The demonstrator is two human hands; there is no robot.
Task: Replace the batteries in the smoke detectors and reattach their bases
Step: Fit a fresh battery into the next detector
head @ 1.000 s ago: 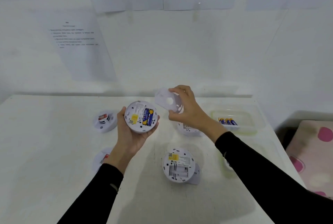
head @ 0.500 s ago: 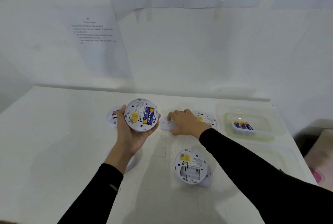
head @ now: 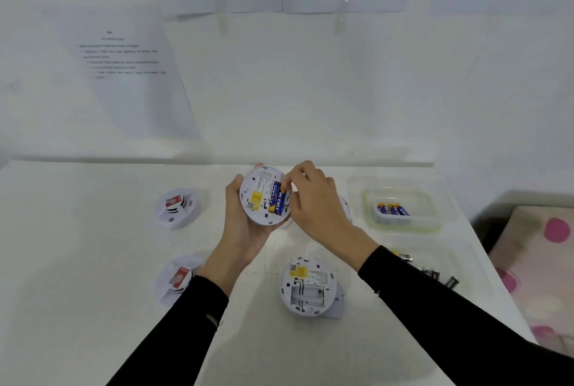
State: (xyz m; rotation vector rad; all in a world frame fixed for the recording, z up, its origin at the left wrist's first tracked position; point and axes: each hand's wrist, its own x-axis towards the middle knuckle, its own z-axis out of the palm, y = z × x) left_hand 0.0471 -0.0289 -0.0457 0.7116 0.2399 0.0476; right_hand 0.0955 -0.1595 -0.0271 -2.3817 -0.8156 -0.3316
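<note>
A smoke detector (head: pixel 264 196) is held, back showing, in the curled left hand (head: pixel 240 224) at frame centre above the desk (head: pixel 93 292). Its batteries (head: pixel 277 202) are pinched at the top end by the right hand (head: pixel 316 202). A second detector (head: pixel 307 289) lies lower centre.

This looks like a makeshift work station set up in a plain room rather than a proper workshop. A white tabletop (head: pixel 77 261) stands against a bare white wall (head: pixel 310 90), where printed sheets (head: pixel 124 59) are stuck up, one a numbered list and others ruled tables. Several detectors (head: pixel 177 208) lie spread on the tabletop beside a clear tray (head: pixel 431 225) of batteries (head: pixel 393 210) and a second tray (head: pixel 466 264) with loose cells (head: pixel 403 256), while a soft fabric with pink dots (head: pixel 543 261) at the right edge hints at a home.
</note>
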